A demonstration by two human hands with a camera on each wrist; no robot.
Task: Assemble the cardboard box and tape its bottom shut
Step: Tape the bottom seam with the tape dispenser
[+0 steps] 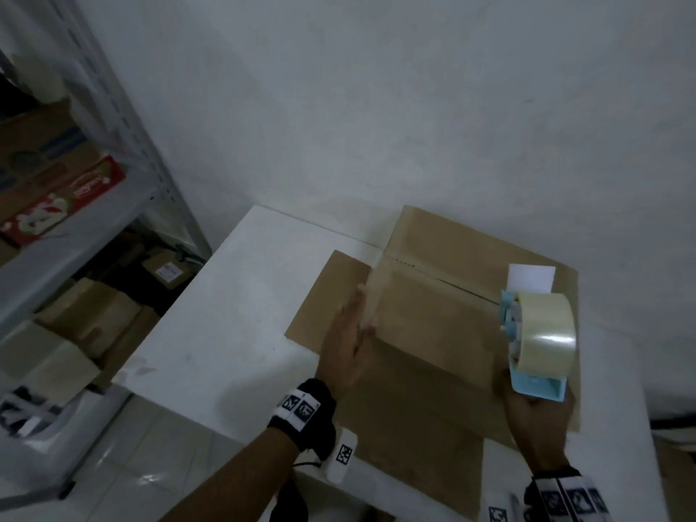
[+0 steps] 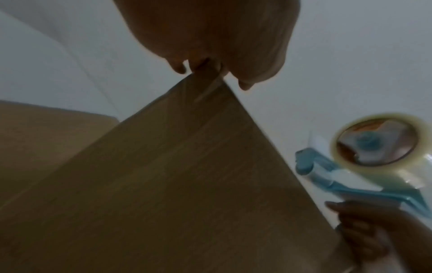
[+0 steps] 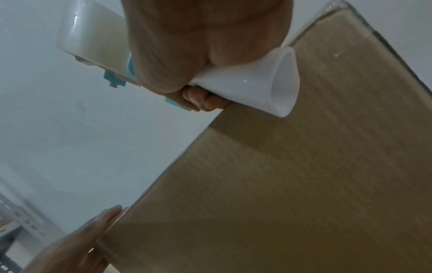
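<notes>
A brown cardboard box stands on the white table with its closed flaps facing up and a centre seam running across them. My left hand lies flat with straight fingers against the box's left side. My right hand grips the handle of a blue tape dispenser holding a roll of clear tape, at the box's right edge near the seam's end. In the right wrist view my fingers curl round the white handle above the box.
A flat cardboard sheet lies under the box on the left. A small white card rests on the box near the dispenser. A metal shelf rack loaded with boxes stands to the left. A white wall is behind the table.
</notes>
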